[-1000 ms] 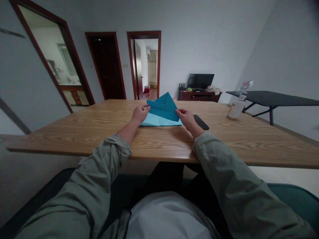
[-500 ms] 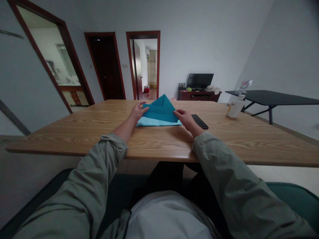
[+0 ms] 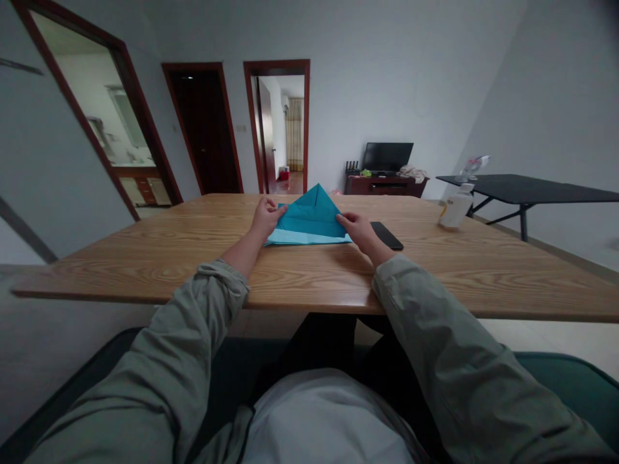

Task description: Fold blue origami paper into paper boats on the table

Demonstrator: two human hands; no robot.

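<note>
Between my hands a folded sheet of blue paper (image 3: 312, 216) stands tilted up, its pointed top facing away from me and a crease running down from the peak. My left hand (image 3: 265, 217) pinches its left corner between thumb and fingers. At the right corner, my right hand (image 3: 356, 227) grips the paper the same way. Lighter blue sheets (image 3: 309, 238) lie flat on the table just beneath and in front of it. A black phone (image 3: 387, 236) rests beside my right hand, partly hidden by it.
The wooden table (image 3: 169, 258) spans the view. A white bottle-like container (image 3: 454, 209) stands at its right side. Farther back are a black folding table (image 3: 527, 189) and a cabinet (image 3: 387, 186) carrying a television (image 3: 388, 156).
The fingers of my left hand have curled in closer to the paper's left corner. My right hand and the folded paper have hardly moved.
</note>
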